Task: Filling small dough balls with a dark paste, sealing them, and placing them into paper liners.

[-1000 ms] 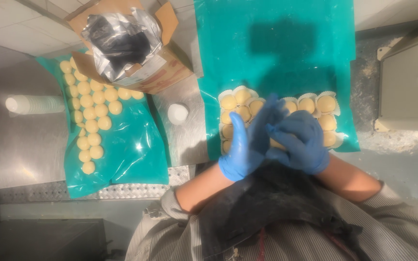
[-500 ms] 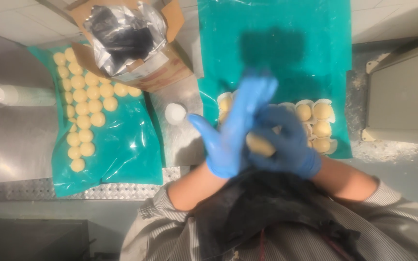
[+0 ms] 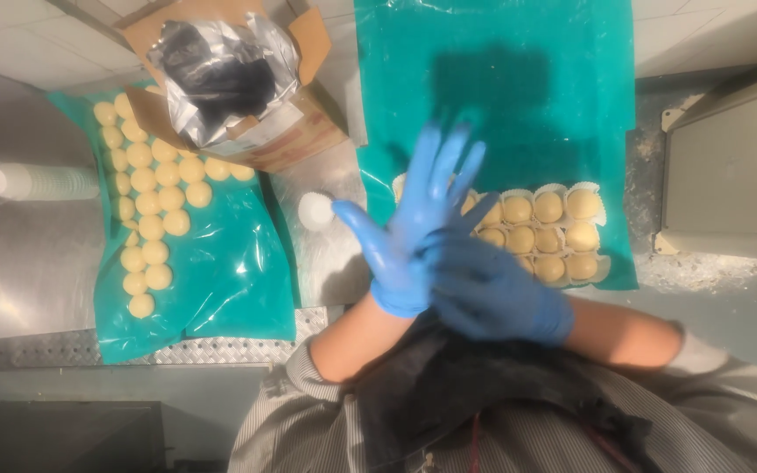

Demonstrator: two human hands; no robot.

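Observation:
My left hand (image 3: 409, 223), in a light blue glove, is raised over the table with palm up and fingers spread. My right hand (image 3: 492, 293), in a darker blue glove, lies across that palm and presses on it. The pale dough ball seen between them a moment ago is now covered by the right hand. Just behind the hands, several pale balls in white paper cups (image 3: 549, 229) stand in rows on a teal sheet (image 3: 492, 79).
At the left, a second teal sheet (image 3: 221, 280) carries several bare pale balls (image 3: 146, 206). An open cardboard box with a foil liner (image 3: 221, 74) sits behind it. There is a stack of white cups (image 3: 41, 181) at far left, a small white cup (image 3: 315, 210) between the sheets and a grey bin (image 3: 738, 166) at right.
The hands have slid against each other. The left hand's fingers have risen and spread, and the ball that showed between the palms half a second ago is now hidden.

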